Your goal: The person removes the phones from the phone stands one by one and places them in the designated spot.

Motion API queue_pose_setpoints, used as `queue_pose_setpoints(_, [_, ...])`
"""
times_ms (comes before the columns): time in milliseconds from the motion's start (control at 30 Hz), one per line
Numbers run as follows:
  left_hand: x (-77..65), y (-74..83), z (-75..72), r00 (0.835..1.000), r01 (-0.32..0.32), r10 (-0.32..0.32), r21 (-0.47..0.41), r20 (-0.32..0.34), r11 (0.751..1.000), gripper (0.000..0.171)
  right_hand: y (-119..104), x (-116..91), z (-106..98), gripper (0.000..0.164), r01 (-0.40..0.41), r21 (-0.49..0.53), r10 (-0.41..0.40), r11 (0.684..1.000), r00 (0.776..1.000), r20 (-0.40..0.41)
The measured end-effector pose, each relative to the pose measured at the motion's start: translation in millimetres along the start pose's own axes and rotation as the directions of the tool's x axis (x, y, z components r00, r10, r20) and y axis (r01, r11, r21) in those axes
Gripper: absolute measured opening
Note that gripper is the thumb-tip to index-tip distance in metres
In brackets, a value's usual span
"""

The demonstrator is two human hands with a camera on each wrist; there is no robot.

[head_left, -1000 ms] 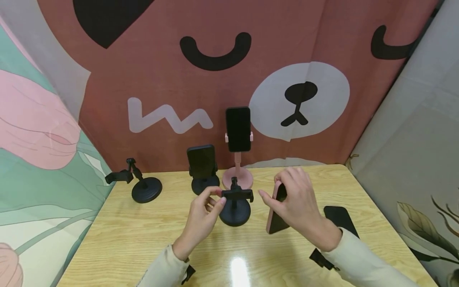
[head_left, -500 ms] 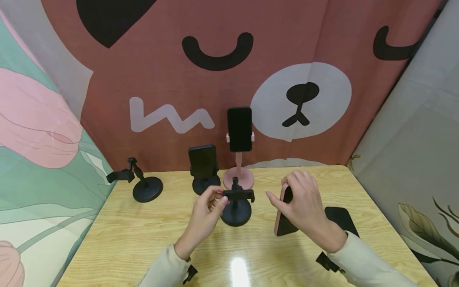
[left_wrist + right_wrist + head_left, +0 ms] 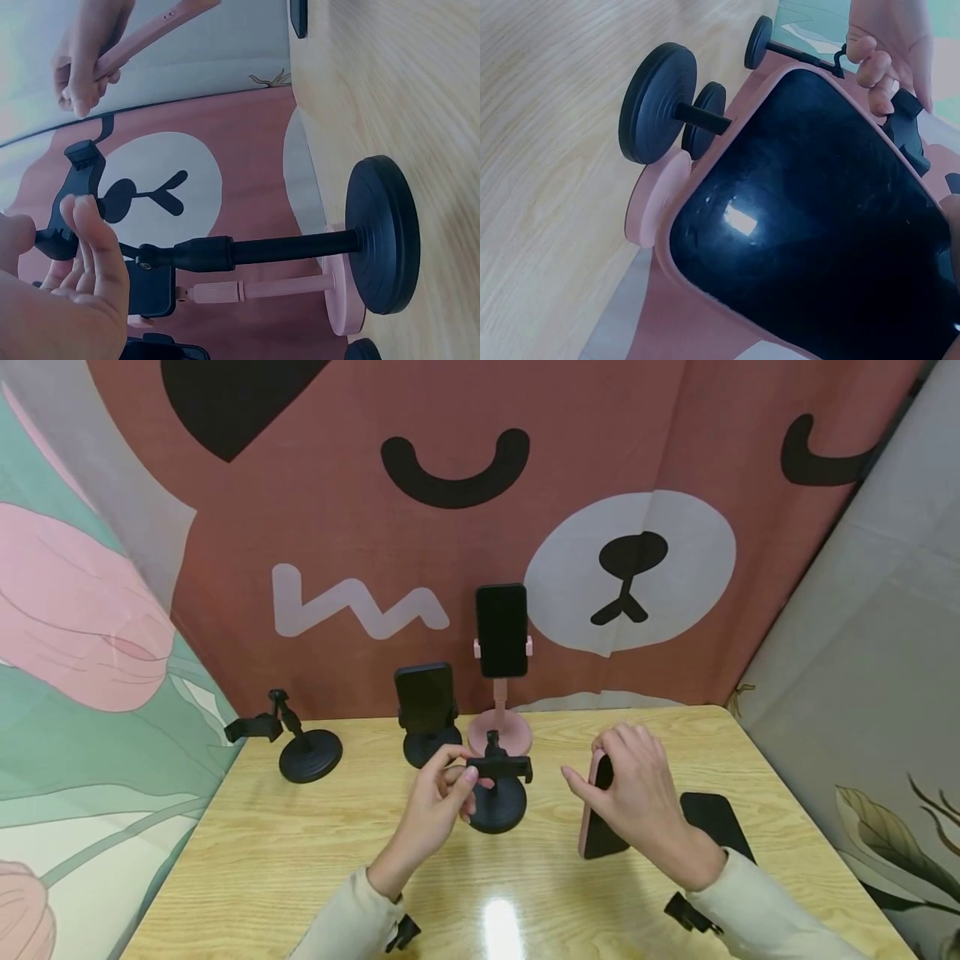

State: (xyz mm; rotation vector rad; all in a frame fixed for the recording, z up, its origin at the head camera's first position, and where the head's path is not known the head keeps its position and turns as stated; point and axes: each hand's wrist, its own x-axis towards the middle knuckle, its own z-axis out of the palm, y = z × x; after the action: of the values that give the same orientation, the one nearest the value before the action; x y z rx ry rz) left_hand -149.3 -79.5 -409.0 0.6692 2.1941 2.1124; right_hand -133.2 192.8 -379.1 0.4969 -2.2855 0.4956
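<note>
My left hand (image 3: 431, 810) pinches the left end of the clamp (image 3: 504, 767) on a black phone stand. In the left wrist view the thumb and fingers are at one end of that clamp (image 3: 79, 187), and its other end is free. The stand's round base (image 3: 501, 808) rests on the table. Off to the right, my right hand (image 3: 636, 785) grips a phone with a pink edge (image 3: 604, 837) near its upper end, tilted and apart from the stand. The phone's dark screen (image 3: 802, 210) fills much of the right wrist view.
Behind stand a pink phone stand (image 3: 501, 727) bearing a phone (image 3: 502, 631) and a black stand carrying another phone (image 3: 425, 697). Another black phone stand (image 3: 309, 757) is at the left. A dark phone (image 3: 718, 823) lies on the wooden table (image 3: 300, 868) at right.
My right hand has moved to the right with the phone, mostly in the first half second. My left fingers have shifted slightly beneath the clamp end while staying at it.
</note>
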Motion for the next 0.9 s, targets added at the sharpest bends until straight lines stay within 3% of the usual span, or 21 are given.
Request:
queue_pose_setpoints(333, [2.5, -2.6, -0.6, 0.989, 0.027, -0.008, -0.131, 0.146, 0.991, 0.029, 2.4, -2.6, 3.6, 0.043, 0.005, -0.009, -0.005, 1.0, 1.0, 0.017])
queue_pose_setpoints(467, [3.5, -3.6, 0.6, 0.989, 0.018, 0.005, -0.156, 0.147, 0.988, 0.031, 2.7, -3.8, 4.3, 0.043, 0.002, -0.005, -0.002, 1.0, 1.0, 0.021])
queue_pose_setpoints(900, [5.7, -9.5, -1.3, 0.986, -0.108, 0.132, -0.203, 0.106, 0.973, 0.026, 4.3, -5.6, 4.1, 0.043, 0.0, -0.021, 0.001, 1.0, 1.0, 0.021])
